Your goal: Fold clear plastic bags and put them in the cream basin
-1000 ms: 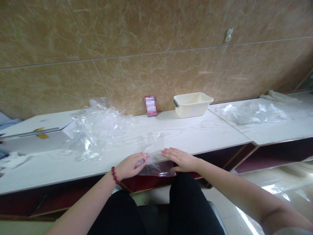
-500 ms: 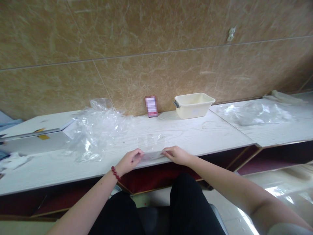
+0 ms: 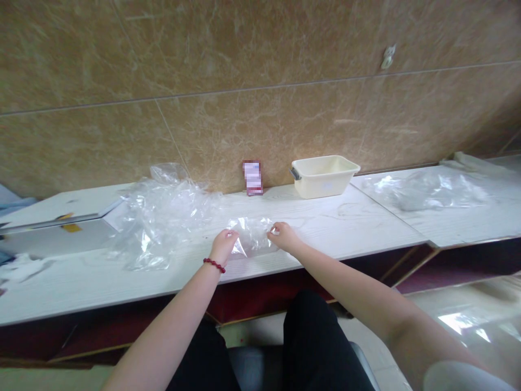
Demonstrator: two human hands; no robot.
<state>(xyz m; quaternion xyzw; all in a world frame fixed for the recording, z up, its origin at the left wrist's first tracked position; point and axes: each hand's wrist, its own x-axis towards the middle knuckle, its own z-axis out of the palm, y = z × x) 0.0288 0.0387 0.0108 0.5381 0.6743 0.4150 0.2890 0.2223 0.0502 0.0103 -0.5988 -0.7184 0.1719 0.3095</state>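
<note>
A clear plastic bag [image 3: 255, 236] is spread between my hands, low over the white tabletop near its front edge. My left hand [image 3: 225, 243], with a red bead bracelet at the wrist, pinches the bag's left side. On the right side, the fingers of my right hand [image 3: 282, 235] are closed on the bag's upper corner. The film is shiny and wrinkled, and nothing can be made out inside it.
A heap of clear plastic bags [image 3: 163, 212] lies left of my hands, beside a white box [image 3: 65, 233]. A cream bin [image 3: 325, 182] and a small red-and-white card [image 3: 253, 178] stand by the wall. More clear plastic [image 3: 431, 190] lies at right.
Both hands have moved forward from the table's front edge, carrying the clear bag. The bag now shows more wrinkles and bright reflections between them.
</note>
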